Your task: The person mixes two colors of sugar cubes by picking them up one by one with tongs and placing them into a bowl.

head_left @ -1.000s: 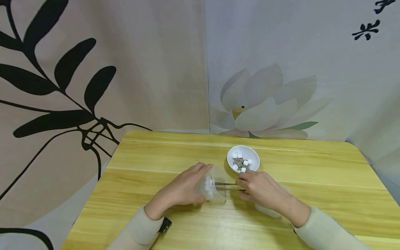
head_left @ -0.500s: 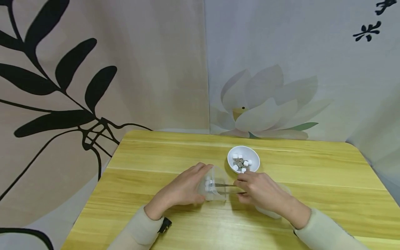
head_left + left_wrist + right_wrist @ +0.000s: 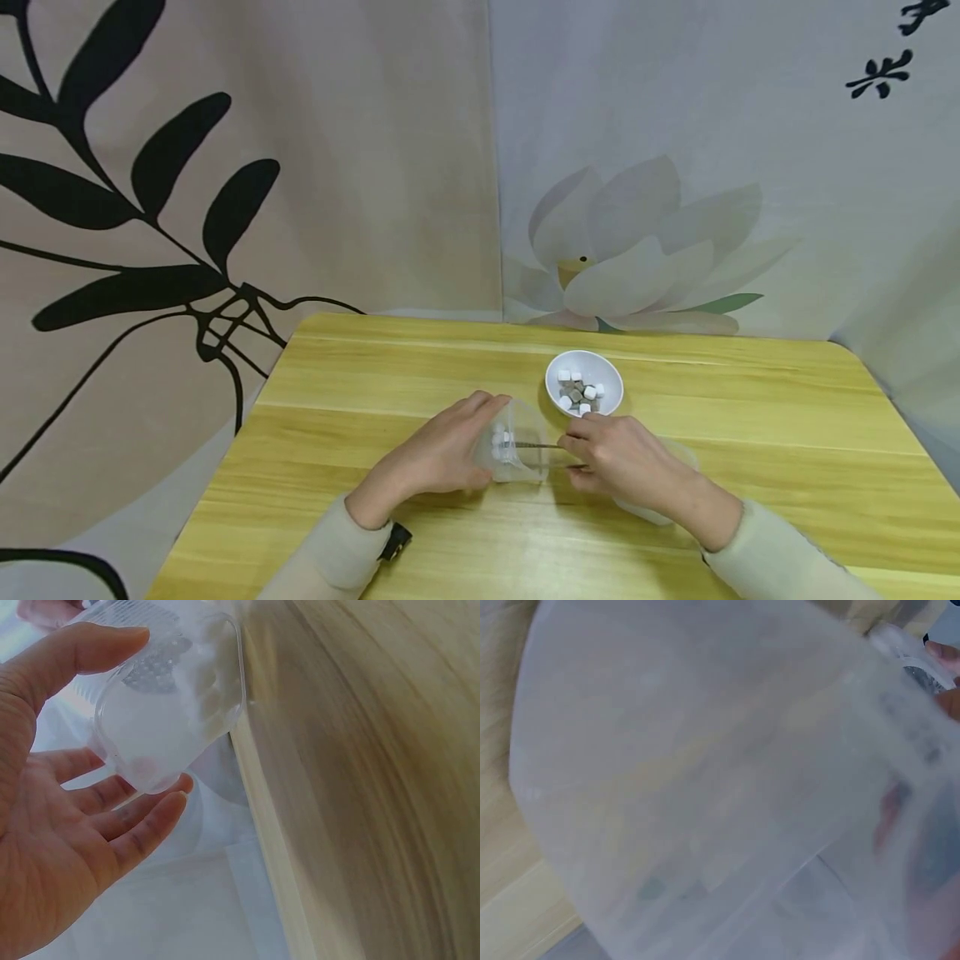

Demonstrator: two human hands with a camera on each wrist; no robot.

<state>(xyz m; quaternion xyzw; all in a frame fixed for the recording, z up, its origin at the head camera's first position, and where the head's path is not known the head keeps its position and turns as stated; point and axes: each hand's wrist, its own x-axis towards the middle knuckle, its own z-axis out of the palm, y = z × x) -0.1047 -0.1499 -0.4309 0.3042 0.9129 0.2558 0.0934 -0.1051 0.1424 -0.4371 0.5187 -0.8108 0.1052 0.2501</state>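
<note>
My left hand (image 3: 450, 446) grips a clear plastic container (image 3: 528, 417) lying tipped on its side, its mouth facing right. White cubes (image 3: 501, 442) sit inside near its bottom; through the wall in the left wrist view they appear as a pale heap (image 3: 214, 675). My right hand (image 3: 618, 458) holds metal tongs (image 3: 536, 445) whose arms reach into the container. A perforated tong end (image 3: 159, 666) shows through the plastic in the left wrist view. Whether the tongs pinch a cube I cannot tell. Beyond the right hand stands a white bowl (image 3: 555, 387) with white and grey-brown cubes.
A translucent plastic piece (image 3: 647, 510), perhaps a lid or a second container, lies partly hidden beneath the right hand and fills much of the right wrist view. The wooden table (image 3: 360, 367) ends at a printed curtain (image 3: 420, 167) behind.
My right hand has shifted slightly left, and the tongs reach further into the container. The left hand and the bowl stay where they were.
</note>
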